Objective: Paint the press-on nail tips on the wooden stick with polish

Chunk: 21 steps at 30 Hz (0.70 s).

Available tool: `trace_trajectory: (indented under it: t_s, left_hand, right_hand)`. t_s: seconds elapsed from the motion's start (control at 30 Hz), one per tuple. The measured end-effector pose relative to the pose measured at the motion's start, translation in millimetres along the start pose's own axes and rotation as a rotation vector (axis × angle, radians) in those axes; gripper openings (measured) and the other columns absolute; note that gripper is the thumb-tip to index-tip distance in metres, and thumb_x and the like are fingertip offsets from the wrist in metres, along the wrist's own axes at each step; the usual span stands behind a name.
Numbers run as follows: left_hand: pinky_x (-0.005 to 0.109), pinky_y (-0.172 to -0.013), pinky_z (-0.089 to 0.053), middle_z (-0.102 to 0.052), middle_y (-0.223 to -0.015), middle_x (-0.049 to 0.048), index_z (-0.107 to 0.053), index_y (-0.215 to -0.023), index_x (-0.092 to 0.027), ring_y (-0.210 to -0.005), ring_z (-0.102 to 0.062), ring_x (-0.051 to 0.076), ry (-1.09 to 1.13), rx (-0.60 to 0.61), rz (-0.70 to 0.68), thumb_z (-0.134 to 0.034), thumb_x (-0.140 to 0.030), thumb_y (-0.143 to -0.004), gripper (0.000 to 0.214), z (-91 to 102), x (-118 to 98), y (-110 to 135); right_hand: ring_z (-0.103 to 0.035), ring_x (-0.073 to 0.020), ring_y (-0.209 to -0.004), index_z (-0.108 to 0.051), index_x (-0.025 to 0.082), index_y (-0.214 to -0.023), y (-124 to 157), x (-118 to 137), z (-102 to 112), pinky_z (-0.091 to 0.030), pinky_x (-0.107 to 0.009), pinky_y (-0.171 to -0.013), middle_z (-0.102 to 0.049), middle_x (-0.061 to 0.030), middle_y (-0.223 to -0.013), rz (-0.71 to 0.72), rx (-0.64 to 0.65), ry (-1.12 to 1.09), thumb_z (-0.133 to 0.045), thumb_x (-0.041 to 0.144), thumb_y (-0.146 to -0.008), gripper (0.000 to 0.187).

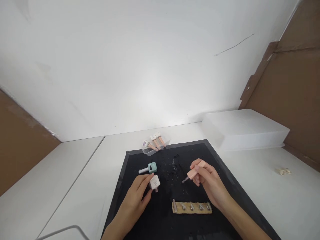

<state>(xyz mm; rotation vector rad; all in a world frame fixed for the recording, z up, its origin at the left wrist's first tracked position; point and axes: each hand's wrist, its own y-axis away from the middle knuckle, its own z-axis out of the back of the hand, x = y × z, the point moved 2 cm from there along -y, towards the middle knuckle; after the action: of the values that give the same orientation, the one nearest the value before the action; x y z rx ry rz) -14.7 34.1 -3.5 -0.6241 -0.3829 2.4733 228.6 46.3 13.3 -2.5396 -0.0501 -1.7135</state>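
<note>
My left hand [136, 198] grips a small white nail polish bottle [155, 182], tilted with its uncapped neck toward me. In my right hand [206, 178] is a pink nail polish brush cap [193, 172], its brush tip pointing down and left above the black mat [162, 223]. Below, between both hands, lies a tan strip [192, 208] with several small metal holders in a row. A mauve nail tip [174, 206] sits at the strip's left end. Just beyond my left hand a green bottle with a white cap [151, 167] lies on its side.
A clear plastic tray [150, 152] with several pink-capped white bottles stands at the mat's far edge. A large translucent box [245, 130] rests at the back right. Small cream-coloured rings [283, 171] lie on the white table at right. A white wall rises behind.
</note>
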Motion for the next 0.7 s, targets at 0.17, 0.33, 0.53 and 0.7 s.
trace_trajectory:
  t_s: [0.17,0.33,0.53,0.7]
  left_hand:
    - [0.032,-0.084,-0.050,-0.058,-0.105,0.0101,-0.039,-0.128,-0.019,-0.100,-0.056,0.019,-0.207,-0.316,-0.214,-0.053,-0.006,-0.076,0.056,31.7,-22,-12]
    - [0.032,-0.084,-0.051,-0.060,-0.103,0.0105,-0.042,-0.127,-0.016,-0.099,-0.057,0.020,-0.258,-0.576,-0.348,-0.064,0.003,-0.064,0.069,56.1,-42,-25]
    - [0.029,-0.082,-0.052,-0.064,-0.099,0.0076,-0.044,-0.125,-0.016,-0.092,-0.061,0.018,-0.354,-0.711,-0.390,-0.070,-0.001,-0.060,0.072,69.8,-54,-33]
    - [0.028,-0.083,-0.053,-0.062,-0.105,0.0047,-0.046,-0.124,-0.024,-0.093,-0.060,0.017,-0.135,-0.697,-0.300,-0.065,-0.001,-0.064,0.068,65.2,-53,-37]
  right_hand:
    - [-0.045,-0.0104,-0.053,-0.069,0.022,-0.081,7,-5,-6,-0.037,-0.023,-0.047,-0.055,-0.0015,-0.073,0.099,0.214,0.151,-0.060,0.031,-0.081,0.012]
    - [-0.052,-0.0153,-0.064,-0.069,0.029,-0.098,17,3,-15,-0.041,-0.027,-0.054,-0.060,-0.0040,-0.079,0.346,0.339,0.264,-0.060,0.023,-0.080,0.021]
    - [-0.051,-0.0179,-0.063,-0.066,0.033,-0.107,20,8,-16,-0.041,-0.030,-0.054,-0.061,-0.0033,-0.071,0.488,0.277,0.325,-0.060,0.017,-0.078,0.033]
    - [-0.048,-0.0182,-0.059,-0.065,0.034,-0.109,20,6,-15,-0.039,-0.031,-0.053,-0.058,-0.0011,-0.062,0.529,0.226,0.353,-0.061,0.016,-0.077,0.037]
